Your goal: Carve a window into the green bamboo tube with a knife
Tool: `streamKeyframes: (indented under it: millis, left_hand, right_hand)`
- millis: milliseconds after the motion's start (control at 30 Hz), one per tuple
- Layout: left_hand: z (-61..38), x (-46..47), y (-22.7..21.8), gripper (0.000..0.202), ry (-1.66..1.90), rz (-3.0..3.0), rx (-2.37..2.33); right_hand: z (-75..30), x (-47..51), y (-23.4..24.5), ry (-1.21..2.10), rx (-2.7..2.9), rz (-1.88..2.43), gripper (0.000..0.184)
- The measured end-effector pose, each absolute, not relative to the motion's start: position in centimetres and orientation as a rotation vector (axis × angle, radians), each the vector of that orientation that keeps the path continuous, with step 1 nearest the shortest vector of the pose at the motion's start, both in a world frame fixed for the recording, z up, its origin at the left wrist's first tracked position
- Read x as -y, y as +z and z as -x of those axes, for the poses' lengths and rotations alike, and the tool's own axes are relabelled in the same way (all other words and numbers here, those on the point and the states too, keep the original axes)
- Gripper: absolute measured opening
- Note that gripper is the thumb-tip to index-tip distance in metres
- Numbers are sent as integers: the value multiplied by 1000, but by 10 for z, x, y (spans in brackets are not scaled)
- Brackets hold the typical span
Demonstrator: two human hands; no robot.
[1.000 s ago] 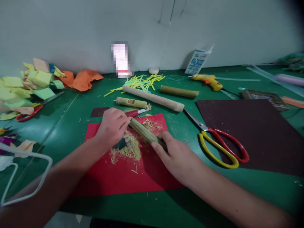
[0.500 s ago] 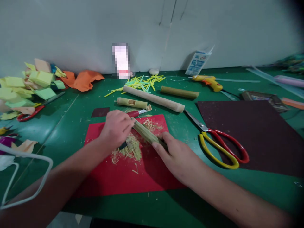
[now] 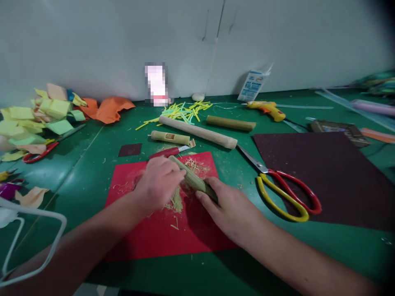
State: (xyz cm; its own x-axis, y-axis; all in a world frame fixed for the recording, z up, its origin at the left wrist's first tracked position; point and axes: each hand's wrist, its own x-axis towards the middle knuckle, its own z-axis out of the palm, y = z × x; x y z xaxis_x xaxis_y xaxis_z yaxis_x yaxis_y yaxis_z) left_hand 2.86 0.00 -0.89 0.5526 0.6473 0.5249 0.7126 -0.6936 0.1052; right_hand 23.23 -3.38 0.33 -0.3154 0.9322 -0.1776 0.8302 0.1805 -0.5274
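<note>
My right hand (image 3: 230,205) is closed around the near end of a greenish bamboo tube (image 3: 197,181), which slants away to the upper left over the red sheet (image 3: 138,242). Against the tube's left side, the curled fingers of my left hand (image 3: 162,179) press about midway along it; whatever they pinch is hidden. Pale shavings (image 3: 176,201) lie on the sheet under the tube. Just beyond its far end is a red-handled knife (image 3: 168,152), partly covered by my left hand. A bamboo piece with a cut notch (image 3: 179,137) rests behind the knife.
Scissors with red and yellow handles (image 3: 284,187) lie right of my hand, partly on a dark brown sheet (image 3: 333,172). Behind are a pale stick (image 3: 197,130), another bamboo piece (image 3: 231,123), yellow strips (image 3: 175,113) and a glue gun (image 3: 268,110). Folded papers (image 3: 55,109) pile up left.
My left hand has moved from the tube's far end toward its middle, now covering the dark piece seen on the shavings. My right hand keeps its hold. The view has shifted slightly.
</note>
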Motion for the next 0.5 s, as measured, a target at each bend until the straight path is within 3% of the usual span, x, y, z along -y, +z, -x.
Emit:
streamKeyframes:
  millis: [333,500]
  left_hand:
    - [-24,-9,-10,19,-852,2614,1280]
    - [-14,-16,-5,20,-1390,2542,1895]
  right_hand:
    - [-232,33,3,813,2262,1740,17]
    - [-231,32,5,873,2263,1756,17]
